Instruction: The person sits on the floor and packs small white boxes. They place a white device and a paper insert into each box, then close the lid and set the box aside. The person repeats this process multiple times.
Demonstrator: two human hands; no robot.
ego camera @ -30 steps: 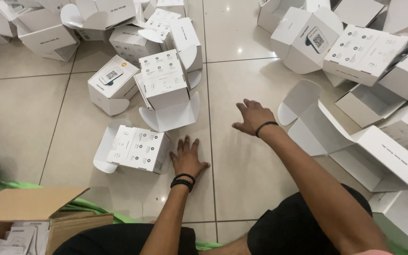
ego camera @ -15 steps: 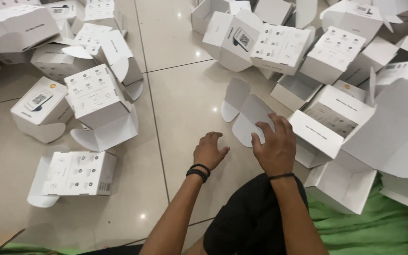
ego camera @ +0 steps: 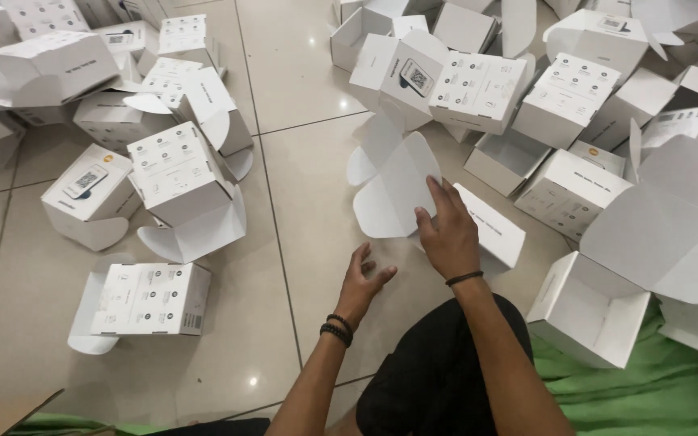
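Two hands are at work over the tiled floor (ego camera: 309, 210), and I see both from above. My right hand (ego camera: 448, 234) rests on an open white box (ego camera: 446, 214) lying on the floor, fingers spread over its side and the thumb pressed at the edge of its rounded flap (ego camera: 393, 190); it grips the box loosely rather than closing round it. My left hand (ego camera: 365, 282) hangs just beside that box, on its near left side, fingers half curled and open, holding nothing, a dark beaded band on its wrist. The right wrist carries a thin black band. Beyond the box, more white cartons (ego camera: 478, 89) lie in a heap, some shut, some with flaps up. Well left of the box, across a stretch of bare tile, a closed printed box (ego camera: 151, 299) lies on its side, with another (ego camera: 179, 173) tilted past it. Right of the held box, a large open carton (ego camera: 591, 311) sits partly on a green cloth (ego camera: 648, 396).
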